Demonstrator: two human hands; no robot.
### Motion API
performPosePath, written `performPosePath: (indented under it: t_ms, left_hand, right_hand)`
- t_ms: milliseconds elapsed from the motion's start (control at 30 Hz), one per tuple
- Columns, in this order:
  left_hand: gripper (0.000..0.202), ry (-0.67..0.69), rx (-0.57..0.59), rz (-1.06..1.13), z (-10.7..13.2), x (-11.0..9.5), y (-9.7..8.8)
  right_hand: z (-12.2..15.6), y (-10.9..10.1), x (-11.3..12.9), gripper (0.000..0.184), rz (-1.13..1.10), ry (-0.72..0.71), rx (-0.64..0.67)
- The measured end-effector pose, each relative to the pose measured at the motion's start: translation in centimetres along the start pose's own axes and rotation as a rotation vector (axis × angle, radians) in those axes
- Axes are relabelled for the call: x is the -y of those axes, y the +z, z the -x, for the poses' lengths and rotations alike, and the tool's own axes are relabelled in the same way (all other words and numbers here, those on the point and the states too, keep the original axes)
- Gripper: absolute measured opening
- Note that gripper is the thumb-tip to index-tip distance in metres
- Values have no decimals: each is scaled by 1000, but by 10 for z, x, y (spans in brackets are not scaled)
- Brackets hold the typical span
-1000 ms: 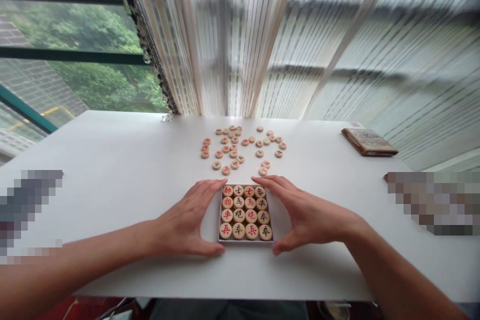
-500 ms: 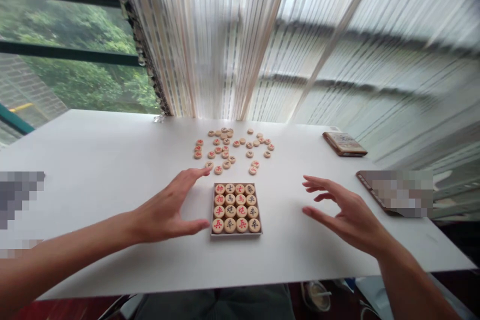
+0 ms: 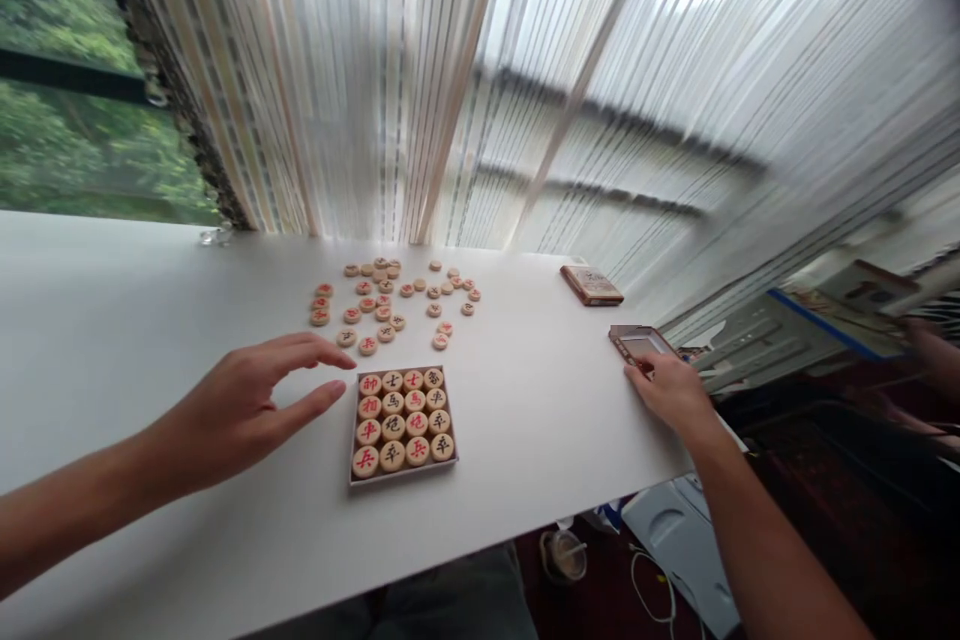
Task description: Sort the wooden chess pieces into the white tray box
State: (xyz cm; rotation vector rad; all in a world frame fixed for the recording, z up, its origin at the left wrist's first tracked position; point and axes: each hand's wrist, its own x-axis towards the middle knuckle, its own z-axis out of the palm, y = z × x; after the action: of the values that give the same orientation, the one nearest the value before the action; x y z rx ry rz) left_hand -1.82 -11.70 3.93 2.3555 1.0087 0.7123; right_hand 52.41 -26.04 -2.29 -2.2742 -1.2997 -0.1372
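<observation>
A shallow square box (image 3: 405, 474) stands in front of me, filled with rows of round wooden Chinese chess pieces (image 3: 393, 429) bearing red and black characters. Just left of it hovers my left hand (image 3: 259, 408), thumb and fingers apart, holding nothing. Far to the right, my right hand (image 3: 667, 390) grips the near edge of an open box lid (image 3: 618, 340) at the table's edge. The thumb lies along the lid's outer side; some fingertips are hidden. Behind the filled box, many loose chess pieces (image 3: 382, 313) lie scattered.
A closed flat box (image 3: 591, 285) lies toward the back right of the white table (image 3: 517, 400). String curtains (image 3: 375, 100) hang behind the table. Below the right edge are a lidded cup (image 3: 564, 557) and a pale plastic object (image 3: 679, 540). Part of another person's arm shows at far right.
My right hand has moved right and taken hold of the box lid. My left hand's fingers have drawn closer together beside the filled box. The view has turned right.
</observation>
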Motion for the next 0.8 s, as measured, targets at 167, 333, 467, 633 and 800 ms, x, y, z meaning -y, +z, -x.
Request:
performPosePath:
  t_ms: [167,333,467,633,800]
  left_hand:
    - [35,-43,16,11,17,-3,-5]
    - [33,-38,-1,24,32,-11,-4]
    - [34,-21,-19,75,35,-24,1]
    - [53,9,-17,166,28,-41,9]
    - [98,53,11,261,18,-43,18]
  right_hand:
    - [7,-5,24,19,-215,32,-44]
    - [22,-27,78,35,-598,-30,-18]
    - [41,-38,136,14,-1198,-56,190]
    - [65,-29,184,18,-1416,8,452]
    - [81,-15,204,26,-1500,81,629]
